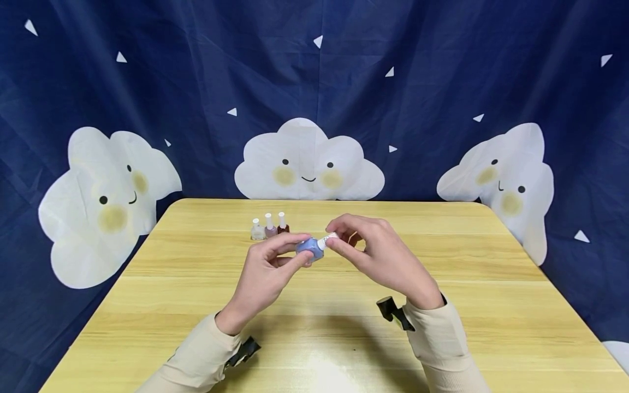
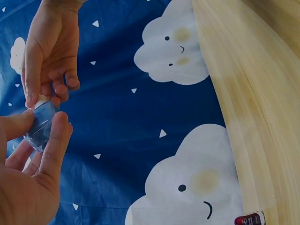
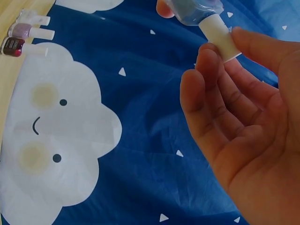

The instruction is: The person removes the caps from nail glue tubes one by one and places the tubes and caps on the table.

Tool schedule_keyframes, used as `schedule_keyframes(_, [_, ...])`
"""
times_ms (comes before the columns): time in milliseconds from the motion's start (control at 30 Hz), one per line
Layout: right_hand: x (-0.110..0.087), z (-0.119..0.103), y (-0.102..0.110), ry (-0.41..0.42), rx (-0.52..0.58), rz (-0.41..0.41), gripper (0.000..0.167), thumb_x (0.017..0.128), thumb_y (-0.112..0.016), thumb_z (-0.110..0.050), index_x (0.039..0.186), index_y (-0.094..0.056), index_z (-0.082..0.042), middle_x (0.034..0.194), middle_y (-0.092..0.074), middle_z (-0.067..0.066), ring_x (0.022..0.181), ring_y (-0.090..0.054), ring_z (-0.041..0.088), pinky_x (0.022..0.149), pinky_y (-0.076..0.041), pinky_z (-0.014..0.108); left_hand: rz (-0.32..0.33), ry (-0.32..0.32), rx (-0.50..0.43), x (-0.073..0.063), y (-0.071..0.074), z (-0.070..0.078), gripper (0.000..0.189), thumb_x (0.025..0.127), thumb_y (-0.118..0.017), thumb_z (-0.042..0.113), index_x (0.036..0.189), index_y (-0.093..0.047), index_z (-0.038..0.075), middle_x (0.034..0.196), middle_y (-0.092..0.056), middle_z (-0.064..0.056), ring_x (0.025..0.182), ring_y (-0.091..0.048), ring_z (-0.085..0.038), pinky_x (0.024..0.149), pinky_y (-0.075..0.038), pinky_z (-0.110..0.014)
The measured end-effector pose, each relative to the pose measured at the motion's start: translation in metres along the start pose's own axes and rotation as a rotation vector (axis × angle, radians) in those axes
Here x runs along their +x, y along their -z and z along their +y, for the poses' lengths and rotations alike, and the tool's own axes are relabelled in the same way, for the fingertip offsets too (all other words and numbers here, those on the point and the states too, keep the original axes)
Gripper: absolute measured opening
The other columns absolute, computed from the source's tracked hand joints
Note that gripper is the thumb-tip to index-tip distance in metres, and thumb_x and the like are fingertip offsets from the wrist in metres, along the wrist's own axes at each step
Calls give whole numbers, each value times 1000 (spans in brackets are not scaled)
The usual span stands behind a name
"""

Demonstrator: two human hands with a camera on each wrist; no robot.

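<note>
A blue nail polish bottle (image 1: 309, 249) is held tilted above the table, its white cap (image 1: 327, 240) pointing up to the right. My left hand (image 1: 265, 273) grips the glass body between thumb and fingers. With thumb and fingertips, my right hand (image 1: 380, 251) pinches the white cap. In the right wrist view the cap (image 3: 220, 38) sits against the bottle's neck. The left wrist view shows the bottle's blue glass (image 2: 43, 124) between the left thumb and fingers.
Behind the left hand, three more white-capped polish bottles stand in a row on the wooden table (image 1: 196, 262): one clear (image 1: 257, 231), one lilac (image 1: 270, 229), one dark red (image 1: 283, 227). A dark blue cloud-print curtain (image 1: 314, 82) hangs beyond the table's far edge.
</note>
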State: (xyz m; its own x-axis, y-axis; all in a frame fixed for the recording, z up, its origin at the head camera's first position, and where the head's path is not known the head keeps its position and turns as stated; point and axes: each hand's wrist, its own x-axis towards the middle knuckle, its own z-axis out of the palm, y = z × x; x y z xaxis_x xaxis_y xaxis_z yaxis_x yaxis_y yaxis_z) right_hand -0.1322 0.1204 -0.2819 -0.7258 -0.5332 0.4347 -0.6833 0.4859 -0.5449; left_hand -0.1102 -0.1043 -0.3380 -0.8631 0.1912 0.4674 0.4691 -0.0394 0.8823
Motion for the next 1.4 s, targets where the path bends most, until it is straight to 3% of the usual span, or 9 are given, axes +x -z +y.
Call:
schedule_keyframes(200, [0,0,1,-21,-3,6,6,100,-69,-26,102,-70,-21,87,-68,-12,78,-63,2,71,-58,25,9,-13,1,0,-1,0,30,90,-73,-7,120,-70,-5,108,-74,-23,85,-77,-21,77,-65,-39])
schedule_keyframes(533, [-1,0,2,-6,-8,12,5,99,-71,-26,99,-71,-21,86,-67,-15,79,-63,2,71,-58,25,13,-60,-16,-1,-2,-2,29,89,-72,-10,118,-70,-7,110,-72,-25,88,-77,-19,76,-65,-41])
schedule_keyframes(800, [-1,2,2,57,-8,35,6,97,-73,-21,101,-72,-16,91,-69,-12,81,-64,1,75,-60,23,13,-54,-13,-1,-2,-2,29,89,-73,-10,118,-71,-7,110,-72,-24,91,-76,-18,76,-65,-39])
schedule_keyframes(1400, [-2,1,4,90,0,29,15,95,-75,-14,109,-72,-15,98,-70,-9,80,-63,2,72,-59,22,14,-38,6,0,-1,-2,27,91,-72,-6,119,-71,-5,107,-74,-23,87,-76,-15,76,-65,-37])
